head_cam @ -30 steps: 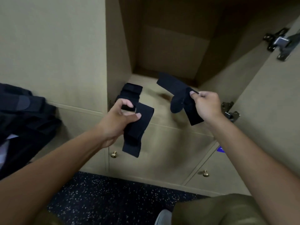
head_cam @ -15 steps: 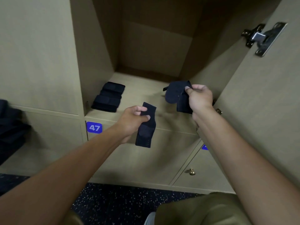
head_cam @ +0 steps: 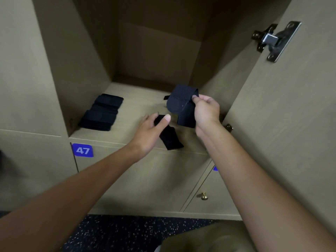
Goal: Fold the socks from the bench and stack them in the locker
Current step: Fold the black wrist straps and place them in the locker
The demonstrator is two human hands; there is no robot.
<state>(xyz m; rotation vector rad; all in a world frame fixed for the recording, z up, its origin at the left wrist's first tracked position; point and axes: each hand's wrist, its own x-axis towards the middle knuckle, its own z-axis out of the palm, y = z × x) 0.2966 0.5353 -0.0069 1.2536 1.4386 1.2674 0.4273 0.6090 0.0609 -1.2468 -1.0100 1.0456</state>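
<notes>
My left hand [head_cam: 151,130] holds one end of a dark sock [head_cam: 171,138] between thumb and fingers. That sock lies on the front edge of the open locker's floor [head_cam: 138,106]. Just to its right and slightly higher, my right hand [head_cam: 206,111] pinches a second dark sock [head_cam: 179,104], folded over on itself, above the locker floor. A stack of folded dark socks [head_cam: 101,113] rests at the left side of the locker floor, apart from both hands.
The locker door [head_cam: 283,124] stands open at the right, with a metal hinge [head_cam: 274,40] on it. Below are closed lockers, one with a blue label 47 [head_cam: 82,150], another with a brass knob [head_cam: 204,196]. Dark speckled flooring [head_cam: 127,233] lies beneath.
My left hand has moved forward and down, bringing its sock onto the locker floor's front edge. My right hand keeps its folded sock, shifted slightly into the locker.
</notes>
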